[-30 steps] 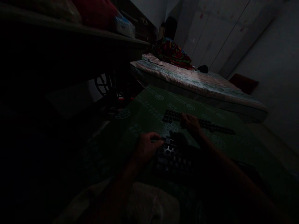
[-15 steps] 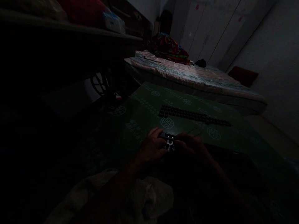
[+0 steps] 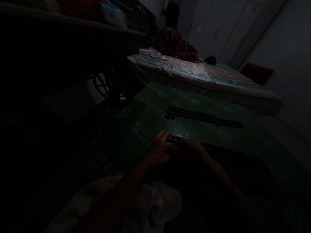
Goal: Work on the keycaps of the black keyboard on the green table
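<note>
A dark keyboard (image 3: 239, 157) lies across the near part of a green printed board (image 3: 148, 108), much of it lost in shadow. My left hand (image 3: 158, 151) grips the keyboard's left end, fingers over the far edge and thumb on the near side. Close against it, my right hand (image 3: 193, 149) is closed, bent over the keyboard's top left corner. A thin wire loop (image 3: 188, 136), perhaps a keycap puller, sticks out beyond its fingers. Its fingertips and what they touch are hidden. Past the keyboard, loose black keycaps (image 3: 204, 116) lie in rows on the board.
A bed (image 3: 206, 76) with a patterned sheet and a red bundle (image 3: 176, 45) stands behind the board. At left is a dark table (image 3: 73, 24) with a wheel (image 3: 103, 85) beneath. Pale cloth (image 3: 167, 200) lies below my forearms.
My right hand has moved left, up to my left hand, and now covers the lit switches that showed between them. The view has shifted slightly.
</note>
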### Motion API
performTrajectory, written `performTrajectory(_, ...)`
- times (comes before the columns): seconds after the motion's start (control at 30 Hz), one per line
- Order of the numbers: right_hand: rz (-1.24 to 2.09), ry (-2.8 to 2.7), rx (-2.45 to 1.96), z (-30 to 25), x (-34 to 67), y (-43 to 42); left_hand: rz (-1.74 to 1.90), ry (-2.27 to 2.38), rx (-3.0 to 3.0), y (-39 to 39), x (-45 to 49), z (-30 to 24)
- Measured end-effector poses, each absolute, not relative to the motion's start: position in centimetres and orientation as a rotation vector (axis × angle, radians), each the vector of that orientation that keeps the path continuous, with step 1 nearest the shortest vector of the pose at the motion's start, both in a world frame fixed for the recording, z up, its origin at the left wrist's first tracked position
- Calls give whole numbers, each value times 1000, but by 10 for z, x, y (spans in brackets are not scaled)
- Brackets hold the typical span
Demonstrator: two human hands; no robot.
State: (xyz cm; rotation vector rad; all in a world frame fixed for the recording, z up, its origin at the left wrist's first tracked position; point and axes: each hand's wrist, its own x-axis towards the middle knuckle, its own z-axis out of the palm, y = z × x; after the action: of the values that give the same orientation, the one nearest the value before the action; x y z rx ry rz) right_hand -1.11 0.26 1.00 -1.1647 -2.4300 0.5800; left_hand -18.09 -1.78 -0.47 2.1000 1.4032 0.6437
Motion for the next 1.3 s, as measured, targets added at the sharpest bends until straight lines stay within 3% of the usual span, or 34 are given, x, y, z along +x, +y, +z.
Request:
performTrajectory(1.0,1128,-1617,-1050,-17,-11,-3,668,1438,1999,-23,-175,0)
performTrajectory(1.3,1082,-1635,-934,-9,-10,-5,938,1369,2144,-22,-174,7)
